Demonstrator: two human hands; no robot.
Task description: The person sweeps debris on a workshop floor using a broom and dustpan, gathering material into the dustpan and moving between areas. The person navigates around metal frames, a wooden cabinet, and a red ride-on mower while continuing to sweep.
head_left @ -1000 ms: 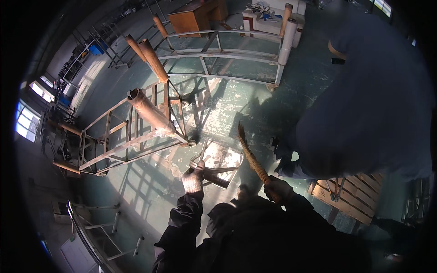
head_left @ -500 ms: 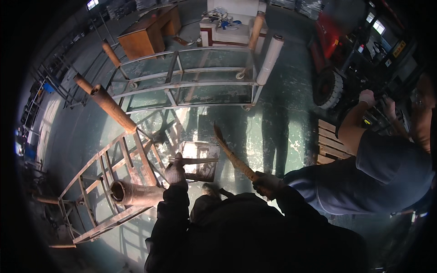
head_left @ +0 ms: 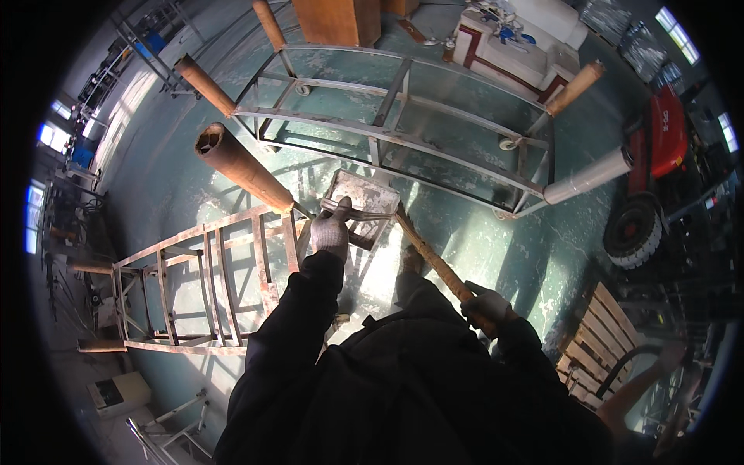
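Observation:
My gloved left hand (head_left: 331,232) is closed around a slim, flat metal bar (head_left: 372,215) that looks doubled; its kind is unclear. My right hand (head_left: 488,304), also gloved, grips the lower end of a long brown stick-like tool (head_left: 438,267) with a rough, wrapped-looking surface. This tool slants up and left, its far end meeting or overlapping the bar's right end; I cannot tell if they touch. Under the bar is a worn, pale, square-topped object (head_left: 363,186). A thick brown tube (head_left: 246,167) rises on a post left of my left hand.
A rusty metal frame (head_left: 163,291) lies to the left. Across the front stands a wheeled metal rack (head_left: 387,116) with tube-covered posts. A red forklift (head_left: 670,132) and a wooden pallet (head_left: 601,333) are on the right. Another person's arm (head_left: 639,399) shows at lower right.
My view has turned right and down. The brown tool's far end has come over to the bar's right end; before, they were apart. The other person is now mostly out of view.

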